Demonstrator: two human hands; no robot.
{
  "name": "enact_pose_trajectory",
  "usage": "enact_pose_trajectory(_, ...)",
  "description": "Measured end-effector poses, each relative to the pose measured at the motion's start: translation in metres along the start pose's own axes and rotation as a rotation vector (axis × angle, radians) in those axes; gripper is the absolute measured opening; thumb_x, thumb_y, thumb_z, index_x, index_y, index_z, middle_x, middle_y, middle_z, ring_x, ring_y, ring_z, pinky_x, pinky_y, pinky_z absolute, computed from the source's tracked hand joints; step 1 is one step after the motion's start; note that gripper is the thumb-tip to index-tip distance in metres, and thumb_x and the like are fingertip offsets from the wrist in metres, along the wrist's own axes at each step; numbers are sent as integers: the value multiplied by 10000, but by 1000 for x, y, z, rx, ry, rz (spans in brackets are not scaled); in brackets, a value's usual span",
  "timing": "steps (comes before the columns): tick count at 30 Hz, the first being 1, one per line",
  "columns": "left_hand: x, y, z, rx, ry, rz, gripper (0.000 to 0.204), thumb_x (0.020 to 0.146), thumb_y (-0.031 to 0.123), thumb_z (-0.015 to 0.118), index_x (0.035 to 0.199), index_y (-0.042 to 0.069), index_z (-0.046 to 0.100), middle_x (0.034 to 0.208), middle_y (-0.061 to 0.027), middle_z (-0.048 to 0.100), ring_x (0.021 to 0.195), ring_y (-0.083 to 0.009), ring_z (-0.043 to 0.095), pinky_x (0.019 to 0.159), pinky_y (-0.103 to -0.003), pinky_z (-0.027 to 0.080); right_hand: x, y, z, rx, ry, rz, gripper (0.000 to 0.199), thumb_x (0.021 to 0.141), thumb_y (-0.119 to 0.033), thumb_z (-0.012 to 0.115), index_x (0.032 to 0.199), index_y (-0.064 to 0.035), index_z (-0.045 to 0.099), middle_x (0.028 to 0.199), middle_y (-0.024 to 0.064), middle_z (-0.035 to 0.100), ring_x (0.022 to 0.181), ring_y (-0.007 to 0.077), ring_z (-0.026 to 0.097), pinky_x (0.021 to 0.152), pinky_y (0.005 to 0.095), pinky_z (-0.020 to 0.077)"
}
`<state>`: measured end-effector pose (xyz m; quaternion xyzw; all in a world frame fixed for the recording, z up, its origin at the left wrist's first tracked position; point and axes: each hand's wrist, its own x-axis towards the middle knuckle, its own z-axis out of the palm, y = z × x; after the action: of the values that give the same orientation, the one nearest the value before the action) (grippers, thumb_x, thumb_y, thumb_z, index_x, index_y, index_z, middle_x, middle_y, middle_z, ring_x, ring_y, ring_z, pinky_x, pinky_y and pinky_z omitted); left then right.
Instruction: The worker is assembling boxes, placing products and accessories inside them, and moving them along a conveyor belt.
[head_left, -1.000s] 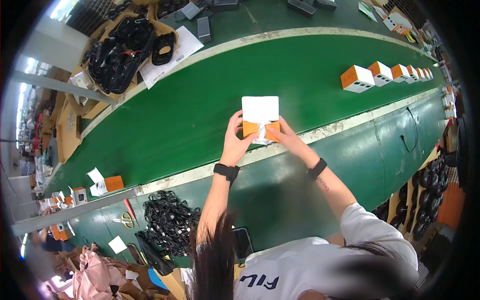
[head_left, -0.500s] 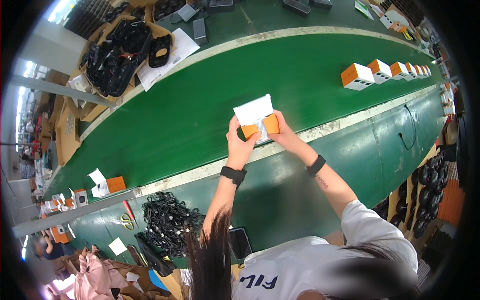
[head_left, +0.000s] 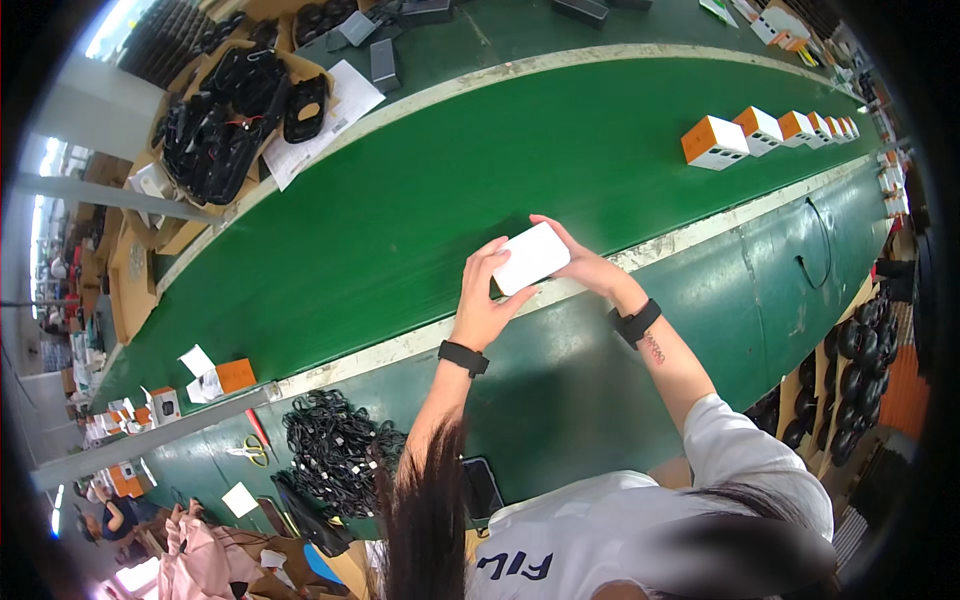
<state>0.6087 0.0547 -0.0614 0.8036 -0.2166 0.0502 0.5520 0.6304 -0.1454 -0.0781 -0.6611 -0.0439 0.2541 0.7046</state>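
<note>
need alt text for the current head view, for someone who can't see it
A person's left hand and right hand hold a box, white side showing, over a long green surface. Orange-and-white boxes line up at upper right; tangled black cables and scissors lie at lower left.

My remote view of the cluttered surface (head_left: 570, 390)
At left I see scissors (head_left: 255, 452) beside a slim red tool (head_left: 257, 426), then a heap of black cables (head_left: 335, 452) and a dark phone (head_left: 483, 486); beyond the green belt (head_left: 390, 220), a carton (head_left: 304, 66) of black parts (head_left: 222, 135) stands near white paper (head_left: 350, 95).
</note>
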Motion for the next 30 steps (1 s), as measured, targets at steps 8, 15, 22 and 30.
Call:
enact_pose_trajectory(8,-3,-3,-7,253,-53,48,423,753,116,657,1142,87,492,1296,-110,427,1119,-333,427,949,-430,340,-9,-8,-7,93,-61,-92,808,739,-91,641,1409,-75,190,1397,86,278,1306,211,246,1055,347,223)
enact_pose_trajectory(15,0,9,6,341,-123,32,434,812,180,584,1231,114,493,1350,-96,384,1200,-329,361,1014,-479,244,-21,-3,-19,234,-17,-63,686,769,-128,617,1360,-56,275,1397,83,285,1307,208,248,1057,343,215)
enact_pose_trajectory(22,-25,-12,21,386,-19,8,371,785,156,553,1147,80,536,1269,-98,461,1222,-327,353,1010,-562,212,-12,0,1,169,-57,-191,682,732,-90,605,1346,-61,310,1350,68,354,1264,180,317,1051,312,246)
enact_pose_trajectory(30,-15,1,36,607,61,273,420,765,250,603,1153,105,526,1283,-65,453,1281,-266,299,1087,-560,91,-16,23,-43,277,-116,-167,708,753,-57,531,1384,-52,210,1406,104,265,1296,234,262,1067,355,205)
